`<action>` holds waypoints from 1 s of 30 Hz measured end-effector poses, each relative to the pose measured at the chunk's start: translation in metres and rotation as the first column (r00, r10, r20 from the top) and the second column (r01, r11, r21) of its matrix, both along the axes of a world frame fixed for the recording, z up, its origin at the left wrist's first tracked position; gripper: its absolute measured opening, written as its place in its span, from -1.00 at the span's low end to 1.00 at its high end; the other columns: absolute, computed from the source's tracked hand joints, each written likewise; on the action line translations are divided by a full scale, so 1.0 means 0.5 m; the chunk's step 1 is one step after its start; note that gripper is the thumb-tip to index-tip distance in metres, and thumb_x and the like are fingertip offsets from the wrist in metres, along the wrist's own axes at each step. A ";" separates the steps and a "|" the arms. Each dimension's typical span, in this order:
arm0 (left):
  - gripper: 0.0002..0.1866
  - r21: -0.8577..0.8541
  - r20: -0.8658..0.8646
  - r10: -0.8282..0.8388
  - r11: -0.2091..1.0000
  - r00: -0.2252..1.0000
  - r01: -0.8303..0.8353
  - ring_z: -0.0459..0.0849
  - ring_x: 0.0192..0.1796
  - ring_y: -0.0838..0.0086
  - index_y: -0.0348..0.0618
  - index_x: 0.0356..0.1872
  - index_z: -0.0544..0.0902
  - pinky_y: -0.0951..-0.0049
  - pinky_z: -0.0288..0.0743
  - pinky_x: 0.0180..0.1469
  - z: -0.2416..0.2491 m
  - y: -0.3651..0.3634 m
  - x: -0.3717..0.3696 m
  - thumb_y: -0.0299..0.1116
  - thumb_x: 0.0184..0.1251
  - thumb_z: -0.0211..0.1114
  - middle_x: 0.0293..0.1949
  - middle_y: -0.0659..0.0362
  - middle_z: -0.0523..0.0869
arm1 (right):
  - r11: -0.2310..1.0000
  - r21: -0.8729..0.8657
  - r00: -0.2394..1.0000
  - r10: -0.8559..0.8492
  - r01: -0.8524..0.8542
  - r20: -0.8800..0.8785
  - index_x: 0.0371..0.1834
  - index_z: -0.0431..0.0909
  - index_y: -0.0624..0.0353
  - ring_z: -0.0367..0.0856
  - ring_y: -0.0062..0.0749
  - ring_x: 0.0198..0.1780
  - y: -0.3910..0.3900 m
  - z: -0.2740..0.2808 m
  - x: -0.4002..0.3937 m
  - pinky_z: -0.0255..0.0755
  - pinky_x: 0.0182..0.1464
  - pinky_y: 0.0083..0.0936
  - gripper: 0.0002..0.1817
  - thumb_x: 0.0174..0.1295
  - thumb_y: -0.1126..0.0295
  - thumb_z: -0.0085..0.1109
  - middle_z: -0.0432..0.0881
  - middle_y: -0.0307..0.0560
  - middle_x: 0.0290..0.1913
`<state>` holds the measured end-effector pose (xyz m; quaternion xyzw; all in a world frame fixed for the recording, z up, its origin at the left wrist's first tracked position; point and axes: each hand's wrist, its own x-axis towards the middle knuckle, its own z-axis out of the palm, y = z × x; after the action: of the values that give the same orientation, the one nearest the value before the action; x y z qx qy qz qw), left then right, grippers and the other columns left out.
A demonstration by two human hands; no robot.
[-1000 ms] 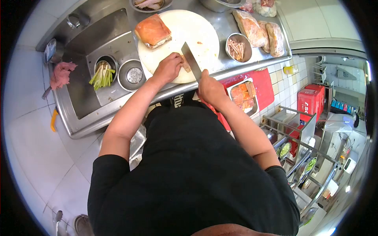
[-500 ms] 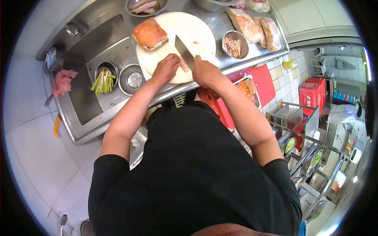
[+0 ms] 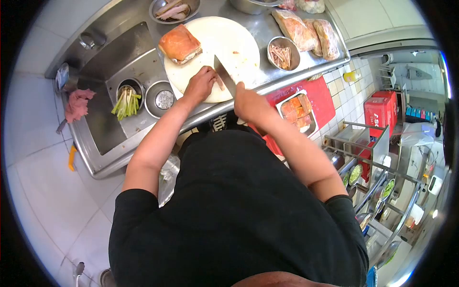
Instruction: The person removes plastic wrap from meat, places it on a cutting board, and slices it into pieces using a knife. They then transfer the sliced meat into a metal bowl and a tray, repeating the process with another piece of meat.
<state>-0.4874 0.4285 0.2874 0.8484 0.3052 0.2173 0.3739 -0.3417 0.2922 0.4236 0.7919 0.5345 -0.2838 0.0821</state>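
A round white cutting board (image 3: 237, 40) lies on the steel counter. My right hand (image 3: 250, 104) is closed round the handle of a kitchen knife (image 3: 225, 76), its broad blade slanting over the board's near part. Just left of the blade, my left hand (image 3: 201, 84) has its fingers curled against a small strip of meat (image 3: 219, 84), partly hidden by blade and fingers. Farther up the board sits a block of pork with orange-brown skin (image 3: 179, 43). Small scraps lie on the board's right side.
Left is a sink (image 3: 109, 138) with a pot of green stalks (image 3: 127, 103). A bowl of meat strips (image 3: 281, 56) and bagged meat (image 3: 292, 29) stand right. Below the counter edge, a tray of meat pieces (image 3: 297, 113) rests on a red surface (image 3: 323, 101).
The knife's handle end and my right hand have shifted slightly down. My left hand stays at the meat strip. More of the meat tray shows, and the whole view has shifted a little.
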 end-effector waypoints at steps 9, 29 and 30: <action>-0.83 0.055 0.038 -0.052 0.997 0.998 0.050 0.75 0.07 0.03 -0.16 0.00 0.79 0.12 0.66 0.16 -0.016 0.014 0.000 -0.43 0.48 0.35 0.03 0.03 0.71 | 0.980 -0.175 0.975 -0.125 0.093 -0.182 0.20 0.39 0.41 0.84 0.39 0.03 0.065 0.116 -0.006 0.71 0.11 0.07 -0.68 0.45 0.49 0.03 0.80 0.49 -0.06; -0.84 0.044 0.003 -0.048 0.998 0.999 0.048 0.76 0.10 0.03 -0.17 -0.01 0.78 0.15 0.66 0.18 -0.010 0.001 -0.003 -0.43 0.49 0.34 0.03 0.05 0.76 | 0.992 0.109 0.995 -0.051 0.060 -0.083 0.22 0.38 0.41 0.84 0.34 0.03 0.029 -0.030 0.010 0.67 0.15 0.11 -0.65 0.41 0.53 0.06 0.80 0.48 -0.04; -0.83 0.036 0.009 -0.036 0.999 0.999 0.036 0.76 0.11 0.04 -0.17 -0.01 0.79 0.16 0.65 0.19 -0.007 0.007 -0.002 -0.43 0.48 0.35 0.01 0.05 0.76 | 0.993 0.116 0.997 -0.015 0.024 -0.077 0.21 0.40 0.40 0.84 0.34 0.02 0.050 -0.005 0.014 0.67 0.13 0.09 -0.65 0.40 0.52 0.07 0.80 0.46 -0.03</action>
<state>-0.4886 0.4319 0.2841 0.8594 0.2840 0.2198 0.3639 -0.3347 0.3172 0.4211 0.7891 0.5453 -0.2826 0.0123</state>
